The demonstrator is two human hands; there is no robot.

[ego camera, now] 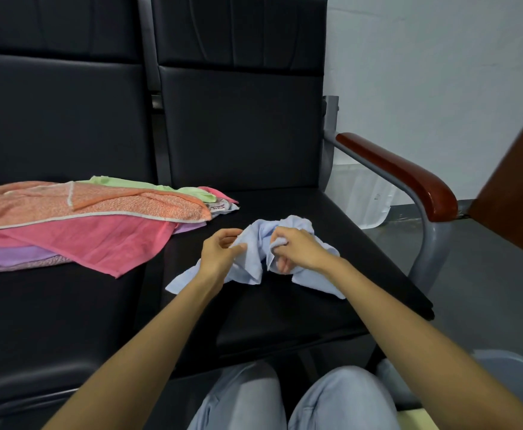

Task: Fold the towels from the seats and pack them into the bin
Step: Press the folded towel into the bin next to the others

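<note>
Person's knees [285,398] in pale jeans sit at the bottom edge, closest to the lens, w/ both forearms reaching fwd over them.

The lt-blue towel [251,263] is crumpled on the R seat [285,315], approx mid-cushion. Part of it is lifted btwn the hands and its corners trail on the black cushion either side. The L hand [220,252] pinches the towel's left edge w/ thumb and curled fingers. The R hand [294,248] has its fingers curled tight round a bunched fold, a wad of cloth poking out by the knuckles. Hands are close together, not touching, cloth sagging btwn them.

To the left, a pile of towels is spread over the L seat [52,305], its right end spilling across the gap onto the R seat. Top of pile is an orange towel [98,203] w/ white trim. A pink towel [105,243] lies under it, one corner hanging fwd, and a purple towel [15,252] lower still. A green towel [123,182] peeks out at the back. The pile is near the blue one but apart.

Both seats are black and padded, w/ upright backrests [238,119]. On the R seat's outer side is a grey metal frame w/ a red-brown armrest [403,175]. Beyond are a dark wood panel [515,197] at the right edge, a white wall [440,57] and a white sheet [365,193] on the grey floor. Lower right, a grey curved rim [515,377] is cut off by the frame; can't tell what it is.
</note>
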